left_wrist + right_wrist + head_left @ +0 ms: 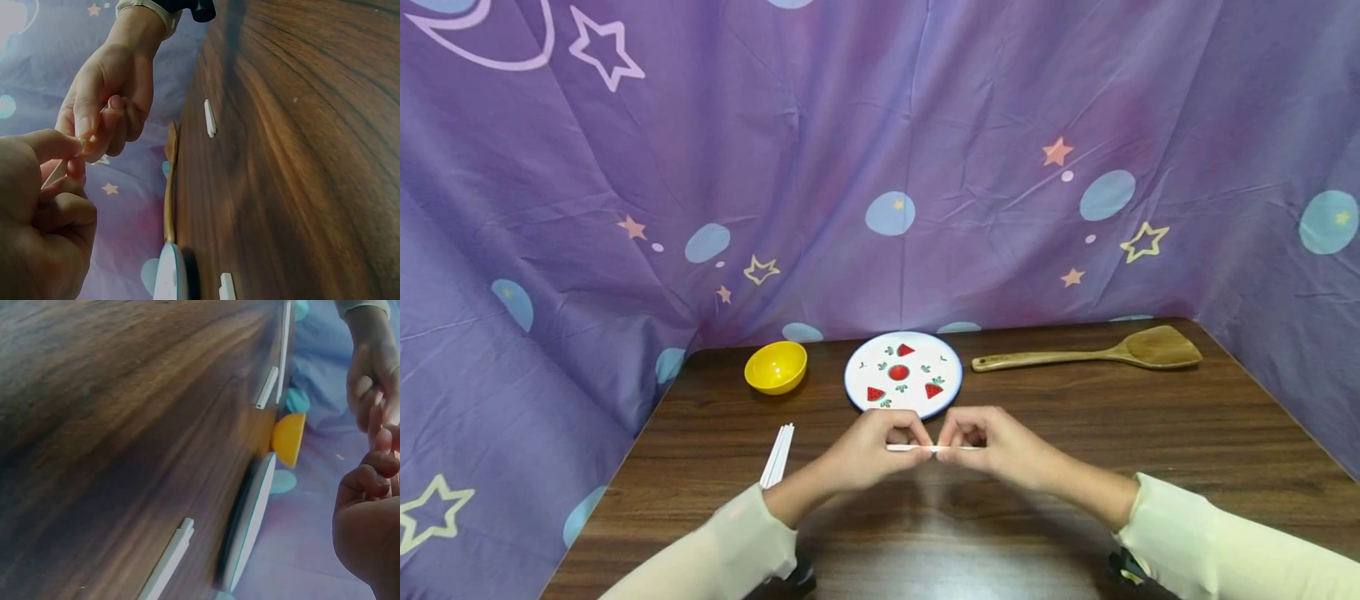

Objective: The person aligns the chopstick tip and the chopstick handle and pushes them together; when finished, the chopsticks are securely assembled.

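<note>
A thin white stick [898, 447] lies level between both hands in the head view, in front of the plate. My left hand [874, 446] pinches it between thumb and fingertips near its middle. From the other side my right hand [1003, 448] pinches it as well, and the two sets of fingertips nearly meet. Fingers cover parts of the stick. Beside my left forearm lies a small bunch of similar white sticks [778, 450], its near end partly behind the sleeve. In the left wrist view, a sliver of the held stick [55, 174] shows between the fingers.
A white plate [865, 367] with red fruit prints stands behind the hands. To its left is a yellow bowl [777, 367], to its right a wooden spatula [1075, 357]. The right wrist view shows short white pieces [167, 559] on the wooden table [1225, 450]. Purple cloth surrounds the table's back and sides.
</note>
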Demonstrator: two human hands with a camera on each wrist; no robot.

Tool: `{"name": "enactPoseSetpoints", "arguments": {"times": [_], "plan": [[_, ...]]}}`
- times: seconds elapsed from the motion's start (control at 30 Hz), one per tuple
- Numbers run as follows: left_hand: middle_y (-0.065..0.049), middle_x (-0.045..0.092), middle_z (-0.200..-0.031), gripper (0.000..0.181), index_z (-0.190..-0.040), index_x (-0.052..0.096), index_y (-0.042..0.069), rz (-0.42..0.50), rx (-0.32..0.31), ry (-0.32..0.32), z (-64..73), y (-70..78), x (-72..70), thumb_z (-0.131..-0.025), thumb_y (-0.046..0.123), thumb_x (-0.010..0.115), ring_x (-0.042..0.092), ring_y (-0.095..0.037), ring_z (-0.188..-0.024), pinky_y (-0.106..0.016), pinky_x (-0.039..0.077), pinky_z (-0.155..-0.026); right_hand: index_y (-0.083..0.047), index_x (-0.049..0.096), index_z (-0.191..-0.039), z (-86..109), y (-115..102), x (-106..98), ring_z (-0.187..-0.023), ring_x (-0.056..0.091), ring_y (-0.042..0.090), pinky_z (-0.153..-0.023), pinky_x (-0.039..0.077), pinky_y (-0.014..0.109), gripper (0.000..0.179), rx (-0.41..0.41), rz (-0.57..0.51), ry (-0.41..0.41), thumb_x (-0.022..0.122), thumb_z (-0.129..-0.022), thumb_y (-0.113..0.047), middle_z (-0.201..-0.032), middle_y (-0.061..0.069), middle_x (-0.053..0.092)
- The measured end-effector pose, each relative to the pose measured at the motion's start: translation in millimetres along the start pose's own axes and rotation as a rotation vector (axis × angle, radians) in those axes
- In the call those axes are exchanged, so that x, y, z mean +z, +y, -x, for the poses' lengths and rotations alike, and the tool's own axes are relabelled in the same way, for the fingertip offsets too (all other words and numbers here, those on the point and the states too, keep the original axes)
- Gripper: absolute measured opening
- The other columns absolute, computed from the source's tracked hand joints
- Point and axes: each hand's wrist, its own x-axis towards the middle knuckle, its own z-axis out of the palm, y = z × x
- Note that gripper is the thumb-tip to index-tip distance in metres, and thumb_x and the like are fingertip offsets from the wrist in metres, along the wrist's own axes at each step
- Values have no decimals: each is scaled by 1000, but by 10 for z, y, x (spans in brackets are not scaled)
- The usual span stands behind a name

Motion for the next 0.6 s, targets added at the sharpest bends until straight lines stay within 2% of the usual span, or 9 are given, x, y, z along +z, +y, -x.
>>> {"name": "enactPoseSetpoints", "arguments": {"times": [0.1,0.2,0.27,0.37,0.43,0.5,0.6], "plan": [[-7,71,-90,9,-97,71,1,-2,1,-10,15,-15,0,-99,9,68,62,-4,-76,-19,49,-67,-9,70,-93,8,23,-8,-68,58,7,-60,48,22,8,21,-4,-10,76,-93,-15,-77,4,68],[-16,69,-92,12,-99,71,0,-6,7,-10,27,-13,-15,-101,9,64,60,-6,-76,-19,48,-65,-9,72,-95,8,27,-43,-69,59,8,-60,49,22,9,45,-6,-16,77,-92,-15,-79,0,68],[-19,68,-91,13,-99,71,-1,-5,9,-3,37,-18,-26,-102,9,63,59,-8,-75,-18,46,-62,-10,72,-96,13,29,-78,-66,59,9,-57,50,24,9,73,-15,-17,77,-92,-15,-80,6,69],[-13,65,-83,13,-101,70,-3,21,-18,4,60,-26,-46,-101,8,63,55,-10,-67,-18,43,-57,-8,72,-97,24,50,-139,-61,59,10,-52,52,27,8,99,-43,-6,77,-92,-13,-80,14,69],[-12,64,-81,13,-102,70,-5,43,-41,6,74,-40,-52,-100,7,65,57,-12,-66,-20,46,-57,-6,71,-97,33,69,-180,-59,61,13,-50,54,31,8,96,-67,5,75,-93,-10,-80,21,68],[-12,65,-80,12,-102,70,-5,62,-68,-2,89,-41,-53,-99,6,66,57,-11,-63,-26,51,-57,-1,70,-98,34,85,-212,-61,65,15,-52,56,32,9,77,-98,21,74,-93,-7,-79,22,68],[-17,67,-84,10,-102,69,-5,99,-88,-18,101,-50,-27,-97,3,68,64,-14,-67,-40,60,-64,5,68,-100,20,88,-243,-67,69,21,-57,58,35,12,67,-156,48,72,-93,-4,-80,26,68]]}}
